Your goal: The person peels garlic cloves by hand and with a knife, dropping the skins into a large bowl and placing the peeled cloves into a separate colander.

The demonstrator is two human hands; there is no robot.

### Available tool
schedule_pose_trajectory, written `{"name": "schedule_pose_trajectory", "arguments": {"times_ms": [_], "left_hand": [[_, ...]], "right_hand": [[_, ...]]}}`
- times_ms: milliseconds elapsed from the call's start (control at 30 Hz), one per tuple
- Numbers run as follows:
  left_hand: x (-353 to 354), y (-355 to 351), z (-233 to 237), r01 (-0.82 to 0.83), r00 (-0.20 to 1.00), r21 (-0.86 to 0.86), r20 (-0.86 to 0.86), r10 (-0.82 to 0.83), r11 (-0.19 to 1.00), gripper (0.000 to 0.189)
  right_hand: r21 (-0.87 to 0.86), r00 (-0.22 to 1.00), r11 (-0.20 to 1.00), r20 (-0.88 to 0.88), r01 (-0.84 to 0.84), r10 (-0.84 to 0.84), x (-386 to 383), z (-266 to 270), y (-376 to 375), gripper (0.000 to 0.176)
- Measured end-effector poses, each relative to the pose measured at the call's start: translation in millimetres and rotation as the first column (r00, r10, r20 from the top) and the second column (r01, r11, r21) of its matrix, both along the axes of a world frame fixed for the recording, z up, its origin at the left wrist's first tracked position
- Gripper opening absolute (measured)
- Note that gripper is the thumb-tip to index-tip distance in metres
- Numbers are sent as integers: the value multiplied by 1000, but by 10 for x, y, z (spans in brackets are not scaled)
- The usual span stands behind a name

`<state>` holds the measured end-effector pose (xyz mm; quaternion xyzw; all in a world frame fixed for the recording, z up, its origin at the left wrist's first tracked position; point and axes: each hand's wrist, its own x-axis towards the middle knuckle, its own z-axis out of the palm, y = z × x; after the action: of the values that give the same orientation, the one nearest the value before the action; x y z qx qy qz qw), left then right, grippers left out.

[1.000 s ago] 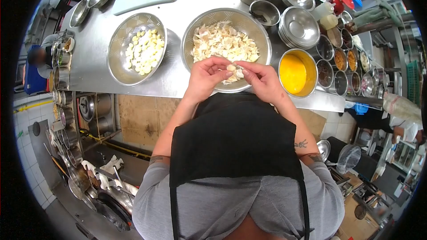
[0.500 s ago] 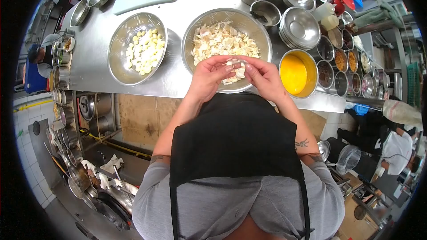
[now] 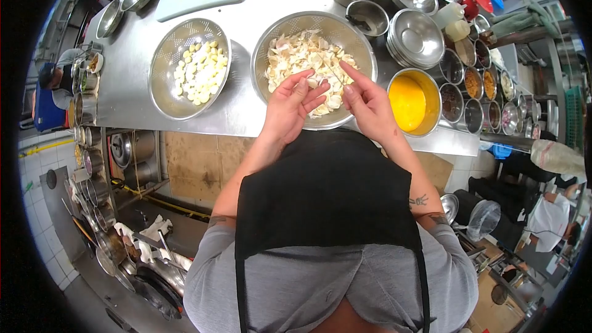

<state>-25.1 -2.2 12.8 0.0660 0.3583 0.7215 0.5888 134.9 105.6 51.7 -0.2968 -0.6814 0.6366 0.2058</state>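
Evidently, skin-flecked garlic lay in the fuller colander, beneath a spread, slack left hand and a right hand whose grasp was unclear. Peeling appeared underway; the next move seemingly called for a fingertip pinch.

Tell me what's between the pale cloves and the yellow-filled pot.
The head view shows a colander of papery peelings there, left hand and right hand over its near edge.

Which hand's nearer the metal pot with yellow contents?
Right. The right hand is close beside the pot, on its left; the left hand is farther left, over the central colander's near edge.
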Motion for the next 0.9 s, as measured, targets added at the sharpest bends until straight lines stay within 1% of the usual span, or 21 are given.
{"name": "schedule_pose_trajectory", "arguments": {"times_ms": [133,300,433,500,533,633,733,833,900], "left_hand": [[11,-5,-1,6,999,8,35,-6,1000,27],[43,-27,60,8,998,-8,61,-8,1000,22],[110,-8,47,-33,999,40,36,32,999,19],[132,-6,59,-31,999,82,33,29,996,19],[137,-10,49,-22,999,93,28,20,995,22],[150,-25,27,-6,1000,113,18,4,994,27],[167,-22,26,-11,1000,108,14,9,994,26],[172,-21,8,-5,1000,110,3,4,994,25],[175,-26,20,5,1000,121,-1,-5,993,24]], "right_hand": [[25,999,1000,41,-11,10,6,-23,-5,38],[37,997,997,49,-67,65,-10,31,-64,38],[117,997,990,12,-75,74,-52,20,-119,39],[107,996,991,45,-86,81,-53,44,-126,39],[102,994,991,62,-91,85,-53,53,-129,39],[126,998,990,7,-67,67,-67,13,-147,40],[116,991,988,100,-105,93,-49,101,-131,38],[271,997,961,-32,-53,64,-78,11,-146,33],[224,997,971,21,-81,78,-59,71,-134,33]]}}
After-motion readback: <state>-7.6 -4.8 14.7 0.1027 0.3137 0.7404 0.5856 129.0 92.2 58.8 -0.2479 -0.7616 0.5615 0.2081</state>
